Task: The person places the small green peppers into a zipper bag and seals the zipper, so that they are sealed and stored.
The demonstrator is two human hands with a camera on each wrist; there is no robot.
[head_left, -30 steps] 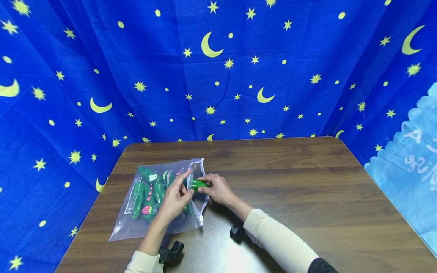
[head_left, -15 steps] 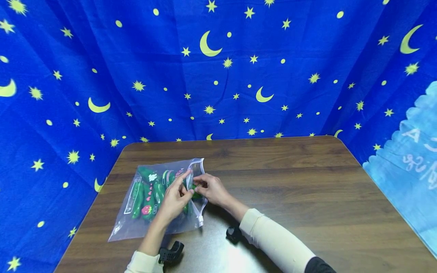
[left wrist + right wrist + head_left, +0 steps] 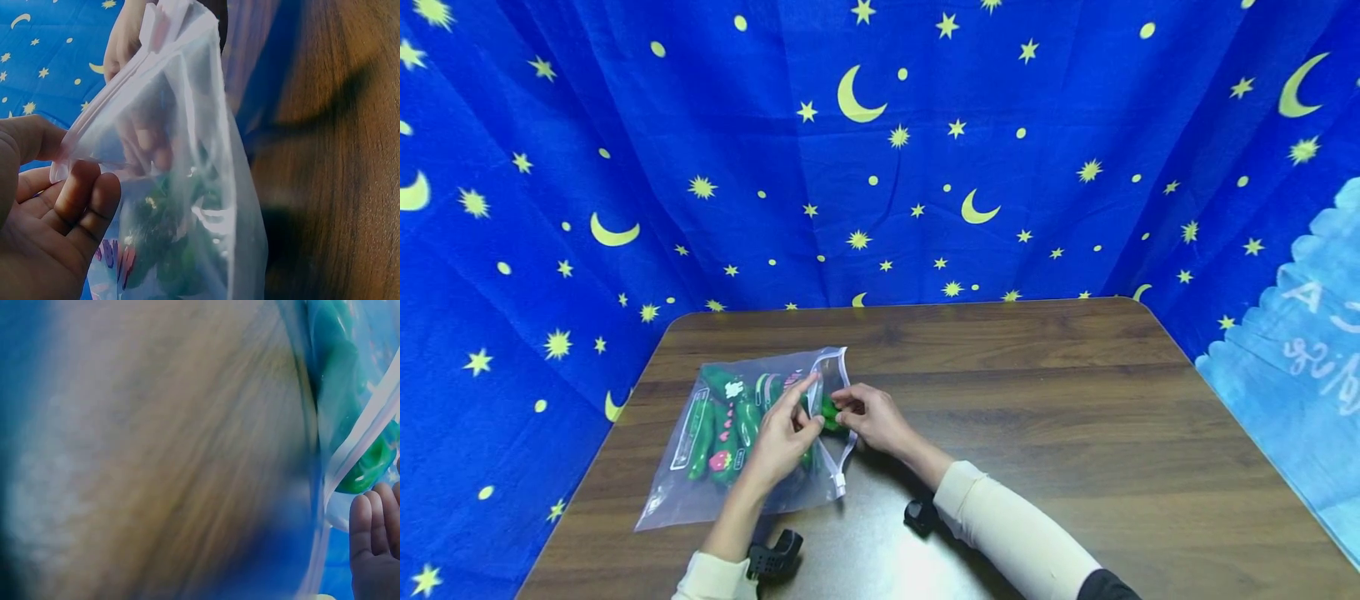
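A clear zip bag [image 3: 677,492] with pink and white print lies on the table's left half, with long, glossy green peppers [image 3: 702,437] inside. My left hand [image 3: 778,442] pinches the upper layer of its mouth between thumb and fingers; the left wrist view shows this left hand [image 3: 56,206] gripping the zip edge. At the opening, my right hand [image 3: 877,419] has thumb and forefinger at a shiny green pepper [image 3: 830,414]. In the right wrist view the other fingers [image 3: 361,522] extend beside this pepper [image 3: 369,469]; thumb and forefinger are outside that view.
The bag's white slider [image 3: 839,483] sits at the near end of its zip. Brown wooden table [image 3: 1037,400] extends to the right. A blue curtain [image 3: 760,150] with moons and stars stands behind it. Black wrist mounts [image 3: 775,554] hang at both wrists.
The green pepper has gone farther left into the bag's mouth. My right hand went in with it, then drew back slightly to the right. The left hand keeps its hold.
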